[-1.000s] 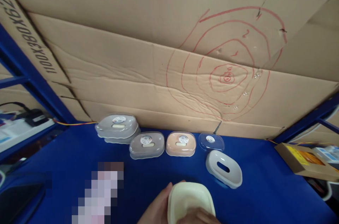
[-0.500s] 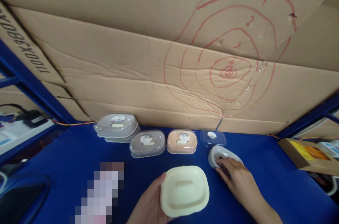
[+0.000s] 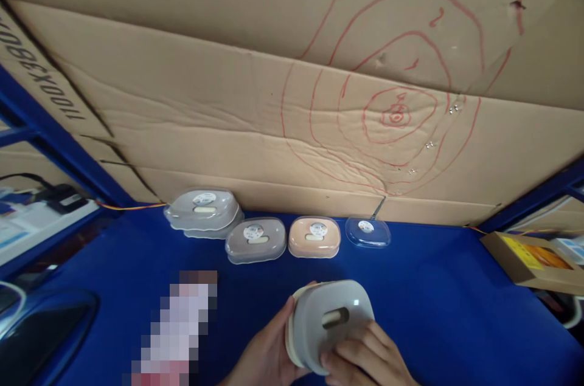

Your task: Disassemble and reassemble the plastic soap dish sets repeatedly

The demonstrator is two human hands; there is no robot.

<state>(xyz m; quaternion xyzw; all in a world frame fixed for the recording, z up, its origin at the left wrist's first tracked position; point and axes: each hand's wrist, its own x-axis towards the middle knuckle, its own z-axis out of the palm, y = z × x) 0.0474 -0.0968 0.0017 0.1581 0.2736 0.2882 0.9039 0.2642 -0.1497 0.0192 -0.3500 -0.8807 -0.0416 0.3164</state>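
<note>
Head: hands (image 3: 269, 346) (image 3: 371, 352) on tray-edges (image 3: 301, 319), tabletop (image 3: 447, 307) around

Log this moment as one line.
Left hand: holding cream tray | Right hand: holding grey cover over cream tray | Beyond: peach box, clear lid on blue table

Left hand (image 3: 277, 346) cupped, thumb (image 3: 288, 310) upward — right hand (image 3: 381, 357) close beside it, fingers (image 3: 358, 351) bent inward

Through the head view, I see the left hand (image 3: 271, 346) gripping a cream, rounded plastic tray (image 3: 291, 343) and the right hand (image 3: 371, 352) holding a grey, slotted plastic shell (image 3: 314, 313) over it, above the blue surface (image 3: 447, 313).
</note>
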